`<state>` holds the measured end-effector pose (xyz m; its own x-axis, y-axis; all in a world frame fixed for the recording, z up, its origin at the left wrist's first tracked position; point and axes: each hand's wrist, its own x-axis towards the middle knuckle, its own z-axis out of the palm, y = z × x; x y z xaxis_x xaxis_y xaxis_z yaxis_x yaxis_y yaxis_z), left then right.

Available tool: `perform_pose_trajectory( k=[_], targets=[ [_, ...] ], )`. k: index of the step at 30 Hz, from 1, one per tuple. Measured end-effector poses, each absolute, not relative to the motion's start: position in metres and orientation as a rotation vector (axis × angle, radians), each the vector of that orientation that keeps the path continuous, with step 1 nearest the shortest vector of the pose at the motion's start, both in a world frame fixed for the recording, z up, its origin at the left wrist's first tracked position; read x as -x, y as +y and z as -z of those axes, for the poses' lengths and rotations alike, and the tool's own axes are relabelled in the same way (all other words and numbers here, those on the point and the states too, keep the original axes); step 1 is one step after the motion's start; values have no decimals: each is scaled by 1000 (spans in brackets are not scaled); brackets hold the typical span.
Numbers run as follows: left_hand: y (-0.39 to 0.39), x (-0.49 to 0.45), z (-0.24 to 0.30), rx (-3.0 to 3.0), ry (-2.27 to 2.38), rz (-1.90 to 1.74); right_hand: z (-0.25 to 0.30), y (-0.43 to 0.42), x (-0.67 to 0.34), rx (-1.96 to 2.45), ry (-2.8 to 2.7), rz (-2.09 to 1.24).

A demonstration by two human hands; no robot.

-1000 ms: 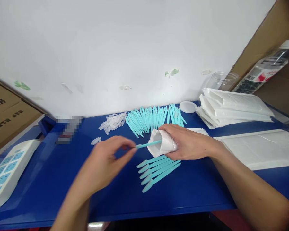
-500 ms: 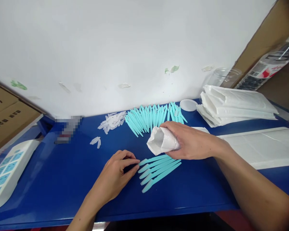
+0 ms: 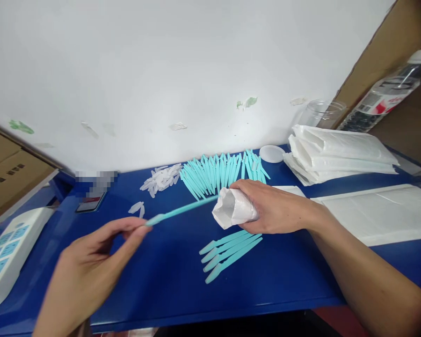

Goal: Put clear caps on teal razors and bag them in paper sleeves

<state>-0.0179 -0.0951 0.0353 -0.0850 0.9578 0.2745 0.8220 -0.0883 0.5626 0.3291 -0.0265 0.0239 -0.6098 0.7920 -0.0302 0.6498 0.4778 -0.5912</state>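
My left hand (image 3: 98,262) pinches a turquoise eyebrow razor (image 3: 187,208) by its pale capped end. The razor slants up to the right, and its handle end reaches the mouth of a white padded envelope (image 3: 226,215); whether it is inside I cannot tell. My right hand (image 3: 273,206) is wrapped round that envelope, squeezing it so the mouth gapes toward the left. Below the envelope, several more razors (image 3: 228,255) lie side by side on the blue table (image 3: 154,295). A dense row of razors (image 3: 214,173) lies behind, beside a heap of clear plastic caps (image 3: 163,178).
At the right are stacked envelopes (image 3: 344,154) and a flat envelope (image 3: 379,215). Behind them stand a clear jar (image 3: 321,114) and a bottle (image 3: 386,98). A round lid (image 3: 272,153) lies near the wall. A power strip (image 3: 14,257) and a phone (image 3: 91,201) are leftward.
My left hand has lifted one razor from the front group and drawn it left and up, its handle end now at the envelope's mouth. My right hand keeps its hold.
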Motion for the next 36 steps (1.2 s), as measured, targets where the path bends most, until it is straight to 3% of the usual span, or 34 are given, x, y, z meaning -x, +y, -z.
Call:
perform_pose_trajectory(
  k=[6, 15, 21, 27, 34, 36],
  targets=[
    [-72, -73, -22, -2327, 1204, -890, -29, -32, -323, 1172, -2491, -804],
    [-101, -40, 20, -2197, 1519, -367, -27, -31, -327, 1208, -2480, -835],
    [-100, -22, 17, -2075, 1537, -552, -29, -31, -329, 1223, -2431, -866],
    [-113, 36, -32, -2020, 2007, -930, -31, -30, -331, 1229, -2412, -896],
    [-79, -60, -47, -2470, 1221, -957, -35, -36, -326, 1185, -2415, -884],
    [-80, -72, -33, -2364, 1244, -966, -38, -37, -326, 1176, -2383, -865]
  ],
)
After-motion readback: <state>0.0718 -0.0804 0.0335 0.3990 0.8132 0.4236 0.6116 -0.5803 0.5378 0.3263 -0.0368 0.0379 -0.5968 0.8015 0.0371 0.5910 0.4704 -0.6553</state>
